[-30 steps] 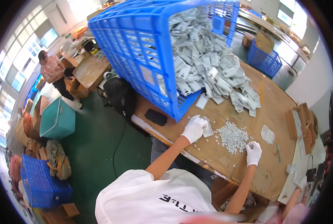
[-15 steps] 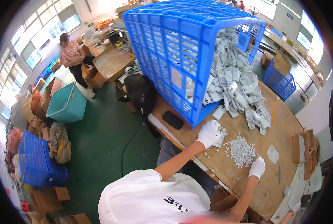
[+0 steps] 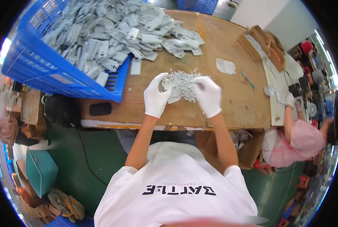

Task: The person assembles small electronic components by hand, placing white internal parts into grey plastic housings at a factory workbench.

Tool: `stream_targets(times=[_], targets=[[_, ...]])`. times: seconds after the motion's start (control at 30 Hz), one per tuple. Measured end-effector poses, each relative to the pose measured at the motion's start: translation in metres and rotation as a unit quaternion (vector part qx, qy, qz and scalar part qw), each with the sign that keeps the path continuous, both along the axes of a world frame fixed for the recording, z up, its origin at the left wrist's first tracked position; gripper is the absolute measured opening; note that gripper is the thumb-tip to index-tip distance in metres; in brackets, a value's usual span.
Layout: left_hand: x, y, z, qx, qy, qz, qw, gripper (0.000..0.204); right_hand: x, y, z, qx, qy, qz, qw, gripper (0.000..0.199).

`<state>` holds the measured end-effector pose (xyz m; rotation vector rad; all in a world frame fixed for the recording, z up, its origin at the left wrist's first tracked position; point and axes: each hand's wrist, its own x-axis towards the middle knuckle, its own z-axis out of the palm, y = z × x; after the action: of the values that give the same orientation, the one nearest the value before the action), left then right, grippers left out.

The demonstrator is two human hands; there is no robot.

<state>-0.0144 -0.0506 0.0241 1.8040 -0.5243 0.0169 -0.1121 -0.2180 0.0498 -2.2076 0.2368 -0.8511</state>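
Note:
My left hand [image 3: 156, 94], in a white glove, grips a small white plastic housing [image 3: 172, 90] by its left side, its open inner face showing. Right beside that part, a pile of tiny pale plastic pieces [image 3: 186, 86] is spread on the brown tabletop [image 3: 138, 112]. My right hand [image 3: 209, 97], also gloved, is over the pile's right side with its fingers curled into a pinch. Motion smears those fingertips, and whatever lies between them is too small to make out. A single housing [image 3: 136, 67] rests on the table ahead of my left hand.
A blue crate [image 3: 59, 81] lies on its side at the left, housings [image 3: 146, 32] spilling from it. A black phone-like object [image 3: 100, 109] lies near the front edge. Crumpled paper [image 3: 225, 66] and a green pen [image 3: 247, 79] lie rightward. A pink-clad person [image 3: 299, 142] works at far right.
My view has swung to the right. My left hand now holds the housing beside the pile, turned inner side up. My right hand has moved from the pile's near edge onto it.

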Motion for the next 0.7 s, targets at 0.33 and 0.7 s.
stream_targets(times=[0.33, 0.7], targets=[[-0.034, -0.021, 0.002, 0.024, -0.102, 0.033, 0.994, 0.039, 0.016, 0.046, -0.015, -0.062, -0.004, -0.082, 0.995, 0.013], [-0.024, -0.012, -0.003, -0.016, -0.108, -0.106, 0.988, 0.037, 0.0, 0.019, -0.029, 0.291, 0.082, 0.065, 0.951, 0.016]])
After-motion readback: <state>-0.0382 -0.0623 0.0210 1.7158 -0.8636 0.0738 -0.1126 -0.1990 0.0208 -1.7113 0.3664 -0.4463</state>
